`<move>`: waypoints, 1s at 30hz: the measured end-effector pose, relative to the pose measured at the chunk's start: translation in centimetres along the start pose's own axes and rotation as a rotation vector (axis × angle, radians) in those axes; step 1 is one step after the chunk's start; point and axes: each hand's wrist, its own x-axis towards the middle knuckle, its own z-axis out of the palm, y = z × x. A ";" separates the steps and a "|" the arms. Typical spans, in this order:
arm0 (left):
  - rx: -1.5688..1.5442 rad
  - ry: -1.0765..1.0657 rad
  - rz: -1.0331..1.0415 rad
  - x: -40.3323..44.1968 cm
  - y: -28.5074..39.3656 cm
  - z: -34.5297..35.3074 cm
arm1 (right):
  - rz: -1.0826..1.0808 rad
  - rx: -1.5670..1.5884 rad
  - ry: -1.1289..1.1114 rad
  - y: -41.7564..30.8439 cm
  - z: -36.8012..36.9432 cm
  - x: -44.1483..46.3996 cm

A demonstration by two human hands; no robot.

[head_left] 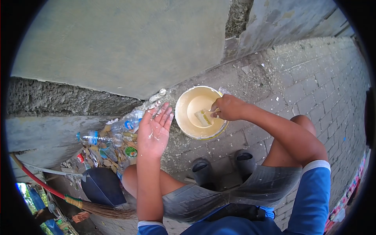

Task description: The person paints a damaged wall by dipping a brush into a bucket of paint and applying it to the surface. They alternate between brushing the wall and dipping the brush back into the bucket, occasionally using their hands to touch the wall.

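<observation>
left hand (155,128): palm up, unclenched, smeared white | right hand (228,108): curled in a grip

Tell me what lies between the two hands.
In the head view, the bucket lies between the open left hand and the right hand, which holds the brush at the bucket's mouth.

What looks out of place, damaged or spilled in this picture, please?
Litter, including a plastic bottle, lies scattered beside the wall, which looks untidy. A rough strip interrupts the wall's smooth surface, perhaps damaged or unfinished. White smears mark the left hand, perhaps splashes.
</observation>
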 end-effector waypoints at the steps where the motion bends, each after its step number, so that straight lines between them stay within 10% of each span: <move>1: 0.009 0.011 0.003 0.1 0.0 0.2 | 0.012 -0.016 0.001 -0.1 -0.3 -0.1; 16: 0.016 -0.023 -0.050 2.0 -1.1 0.8 | -0.049 -0.067 -0.089 -0.1 -0.1 -0.7; 30: 0.007 -0.007 -0.025 1.8 -0.6 0.8 | 0.333 0.787 0.426 1.4 -3.4 -3.7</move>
